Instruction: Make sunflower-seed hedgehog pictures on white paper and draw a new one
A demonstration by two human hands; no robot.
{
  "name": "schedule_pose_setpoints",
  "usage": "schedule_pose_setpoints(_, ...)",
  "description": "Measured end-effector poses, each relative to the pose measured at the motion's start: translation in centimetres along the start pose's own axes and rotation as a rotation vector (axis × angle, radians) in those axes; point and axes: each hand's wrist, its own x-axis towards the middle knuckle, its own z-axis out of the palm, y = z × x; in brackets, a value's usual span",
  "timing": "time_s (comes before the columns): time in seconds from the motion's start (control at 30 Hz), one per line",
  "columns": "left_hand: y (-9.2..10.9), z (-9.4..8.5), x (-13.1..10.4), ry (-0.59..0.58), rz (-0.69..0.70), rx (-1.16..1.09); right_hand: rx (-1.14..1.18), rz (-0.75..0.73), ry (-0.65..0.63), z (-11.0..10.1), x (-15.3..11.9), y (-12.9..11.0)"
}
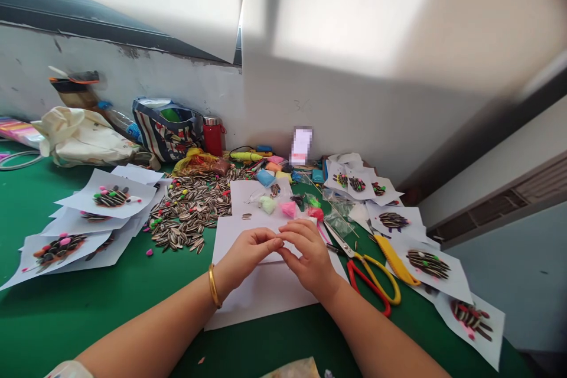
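Observation:
Over white paper [248, 295] in the middle of the table, my left hand [250, 257] and my right hand [308, 257] meet at the fingertips. Both are closed in a pinch; whatever they hold is too small or hidden to make out. Just beyond them lie lumps of soft modelling clay in clear wrappings: pale green [267, 205], pink [289, 209] and red [315, 212]. Two sunflower seeds [247, 216] rest on the paper, and a big pile of sunflower seeds [186, 212] spreads to the left.
Scissors [367, 271] with red and yellow handles and a yellow cutter [396, 261] lie right of my right hand. Paper sheets with seed figures are stacked at left [142, 204] and right [456, 274]. Bags [166, 130] and a red flask [213, 137] stand by the wall.

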Motion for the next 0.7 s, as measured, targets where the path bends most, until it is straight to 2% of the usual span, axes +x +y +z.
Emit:
schedule_pose_setpoints(0.1,-0.05,-0.09,0.00,0.038,0.027,0.067,0.019,0.009,-0.020,-0.09,-0.04,0.02)
schedule_pose_setpoints(0.2,-0.01,-0.07,-0.05,0.027,0.044,0.094,0.041,0.024,-0.030,-0.11,-0.11,0.16)
schedule_pose_setpoints(0.33,0.00,0.02,-0.08,-0.018,0.045,0.064,0.040,0.034,0.010,-0.03,-0.16,0.32)
schedule_pose_setpoints(0.43,-0.19,0.02,0.00,0.001,0.070,0.074,0.042,0.040,0.056,-0.03,-0.17,0.33)
schedule_pose_setpoints(0.57,-0.58,-0.13,0.11,0.055,0.168,0.192,0.060,0.044,0.081,-0.07,-0.19,0.21)
schedule_pose_setpoints(0.7,-0.61,-0.25,0.03,0.106,0.291,0.355,0.080,0.066,0.051,-0.12,-0.14,0.02)
